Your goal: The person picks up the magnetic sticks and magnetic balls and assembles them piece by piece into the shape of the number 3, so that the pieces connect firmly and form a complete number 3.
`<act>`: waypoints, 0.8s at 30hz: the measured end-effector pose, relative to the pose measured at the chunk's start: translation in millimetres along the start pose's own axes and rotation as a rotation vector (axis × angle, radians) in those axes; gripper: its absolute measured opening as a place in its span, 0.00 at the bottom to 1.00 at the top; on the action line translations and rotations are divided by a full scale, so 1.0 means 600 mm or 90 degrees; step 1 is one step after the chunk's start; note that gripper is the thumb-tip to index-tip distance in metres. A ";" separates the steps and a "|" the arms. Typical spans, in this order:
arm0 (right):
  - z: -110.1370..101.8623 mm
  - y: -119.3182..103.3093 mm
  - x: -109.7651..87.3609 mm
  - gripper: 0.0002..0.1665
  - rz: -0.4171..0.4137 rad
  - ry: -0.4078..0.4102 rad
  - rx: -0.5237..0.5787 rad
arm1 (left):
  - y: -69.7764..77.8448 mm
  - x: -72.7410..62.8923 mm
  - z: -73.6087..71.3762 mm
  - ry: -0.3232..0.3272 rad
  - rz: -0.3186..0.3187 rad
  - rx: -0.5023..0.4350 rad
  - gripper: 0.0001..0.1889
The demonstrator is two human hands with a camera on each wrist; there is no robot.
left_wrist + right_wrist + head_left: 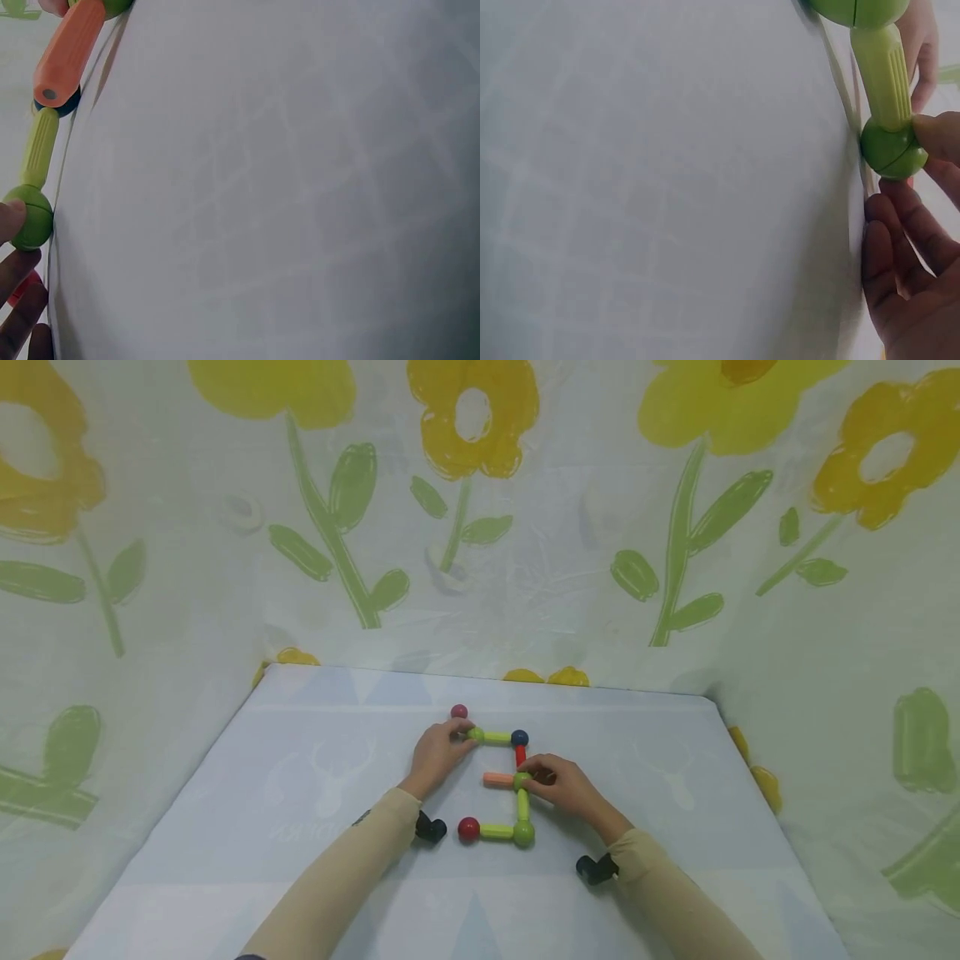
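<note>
Toy balls and rods lie joined on the table in a shape like a figure 3. At its far left end my left hand (pixel 437 758) pinches a green ball (pixel 31 223) between thumb and finger. A yellow-green rod (pixel 497 738) links that ball to a blue ball (pixel 520 738). From there a red rod (pixel 521 754) runs to the middle green ball (pixel 889 146), which my right hand (pixel 564 783) pinches. An orange rod (pixel 497 779) sticks out left from this ball, its other end free. Nearer, yellow-green rods join another green ball (pixel 524 833) and a red ball (pixel 468 828).
Just beyond my left fingertips lies a second red ball (pixel 459 712), partly covered by them. The pale table (pixel 247 827) has a back edge against a flower-printed curtain (pixel 540 568), which also hangs along both sides.
</note>
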State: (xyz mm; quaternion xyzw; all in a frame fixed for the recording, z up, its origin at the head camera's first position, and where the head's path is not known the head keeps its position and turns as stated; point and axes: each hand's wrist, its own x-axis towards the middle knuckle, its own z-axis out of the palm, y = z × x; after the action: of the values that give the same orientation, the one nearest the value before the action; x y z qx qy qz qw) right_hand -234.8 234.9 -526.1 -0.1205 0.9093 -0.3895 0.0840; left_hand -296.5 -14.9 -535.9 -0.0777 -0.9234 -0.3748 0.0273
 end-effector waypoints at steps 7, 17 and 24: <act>0.003 0.003 0.002 0.13 0.005 -0.007 0.001 | -0.008 -0.003 -0.005 0.013 0.017 -0.010 0.23; 0.002 0.003 0.001 0.13 0.004 0.002 0.009 | -0.029 0.004 -0.026 0.049 0.000 0.014 0.21; 0.003 0.005 0.002 0.13 -0.007 0.001 0.012 | -0.038 0.022 -0.031 0.045 -0.018 0.021 0.25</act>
State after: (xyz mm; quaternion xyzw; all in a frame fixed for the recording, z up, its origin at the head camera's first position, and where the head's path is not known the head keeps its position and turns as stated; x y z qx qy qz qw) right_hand -235.8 235.5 -529.4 -0.1242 0.9049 -0.3988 0.0822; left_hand -313.3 -42.4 -536.7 -0.0509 -0.9289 -0.3627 0.0556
